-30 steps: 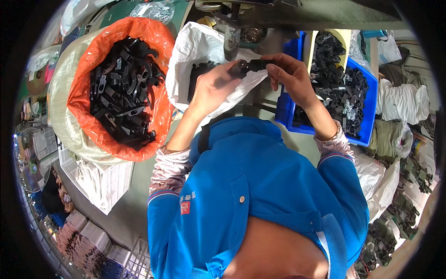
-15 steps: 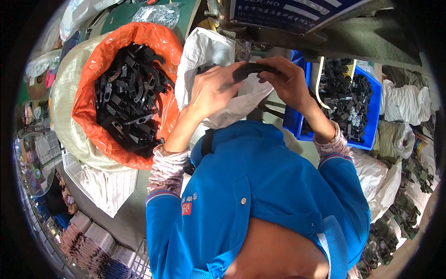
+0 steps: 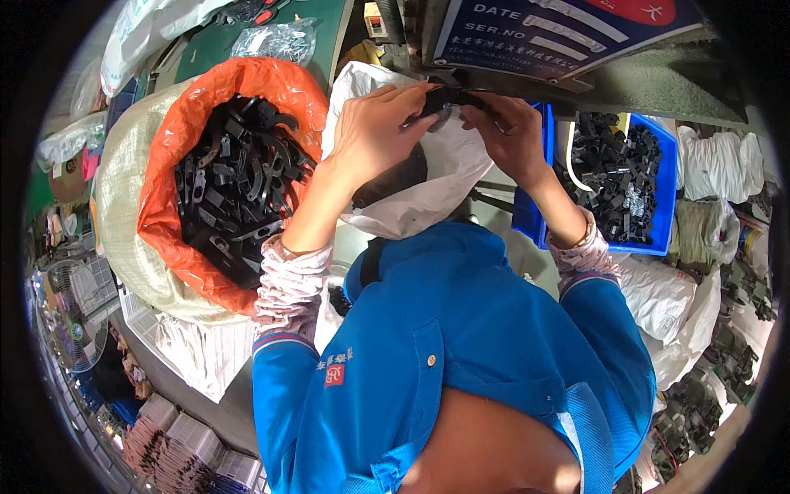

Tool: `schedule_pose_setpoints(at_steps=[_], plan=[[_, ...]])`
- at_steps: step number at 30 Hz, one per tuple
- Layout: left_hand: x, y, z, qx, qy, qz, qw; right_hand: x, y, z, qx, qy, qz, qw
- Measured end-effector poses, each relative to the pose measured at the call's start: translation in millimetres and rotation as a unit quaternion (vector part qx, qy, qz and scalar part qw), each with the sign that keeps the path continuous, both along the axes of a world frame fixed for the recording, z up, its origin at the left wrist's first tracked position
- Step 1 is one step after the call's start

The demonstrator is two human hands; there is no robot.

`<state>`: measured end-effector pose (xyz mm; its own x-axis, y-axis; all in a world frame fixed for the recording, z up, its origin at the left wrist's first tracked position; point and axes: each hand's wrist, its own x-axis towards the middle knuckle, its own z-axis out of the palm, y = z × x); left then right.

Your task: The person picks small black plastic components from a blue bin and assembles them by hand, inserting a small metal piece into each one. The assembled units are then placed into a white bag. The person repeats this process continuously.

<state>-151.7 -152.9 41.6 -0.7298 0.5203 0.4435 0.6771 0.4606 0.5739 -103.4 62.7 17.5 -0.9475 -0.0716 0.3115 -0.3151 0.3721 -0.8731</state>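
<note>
Both hands are raised over a white sack (image 3: 457, 177), near the underside of a machine. A dark, curved black part (image 3: 448, 99) spans the gap between them. My left hand (image 3: 374, 132) grips its left end with the fingers bent round it. At its other end, my right hand (image 3: 512, 138) pinches it between thumb and fingers. The part's far side is in shadow, so its details are hard to make out. Black material (image 3: 399, 177) shows inside the white sack below my left hand.
To the left stands a woven sack with an orange liner (image 3: 160, 206), full of black curved parts (image 3: 234, 177). A blue bin (image 3: 666, 185) at right holds small black pieces (image 3: 613, 169). The machine's metal body with a blue plate (image 3: 527, 37) overhangs the far side.
My hands and the black part have moved farther away, up toward the machine. The part looks turned, and more of the white sack's dark inside shows. The view has shifted slightly.
</note>
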Motion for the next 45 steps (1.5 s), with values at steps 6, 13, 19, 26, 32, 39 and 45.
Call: schedule_pose_setpoints(at_steps=[6,13,19,26,32,39,45], plan=[[-11,1,1,-0.127,-0.134,0.000,0.983,-1,-8,-4,-0.001,-0.054,-0.046,0.997],[3,-12,-18,0.046,-0.141,-0.014,0.989,-6,-4,-4,0.066,-0.048,-0.039,0.996],[-6,-11,-12,-0.027,-0.186,-0.017,0.982,-13,3,-9,-0.001,-0.077,0.002,0.997],[5,-11,-12,0.005,-0.075,0.000,0.997,-11,7,-2,0.052,-0.117,0.019,0.992],[2,-15,-10,0.013,-0.128,-0.013,0.992,-34,28,-36,-0.147,-0.166,0.007,0.975],[-2,-18,-14,0.003,-0.091,-0.022,0.996,-96,39,-108,0.584,0.155,-0.014,0.797],[2,-15,-7,-0.023,-0.134,0.000,0.991,-123,58,-173,0.478,0.095,-0.009,0.873]])
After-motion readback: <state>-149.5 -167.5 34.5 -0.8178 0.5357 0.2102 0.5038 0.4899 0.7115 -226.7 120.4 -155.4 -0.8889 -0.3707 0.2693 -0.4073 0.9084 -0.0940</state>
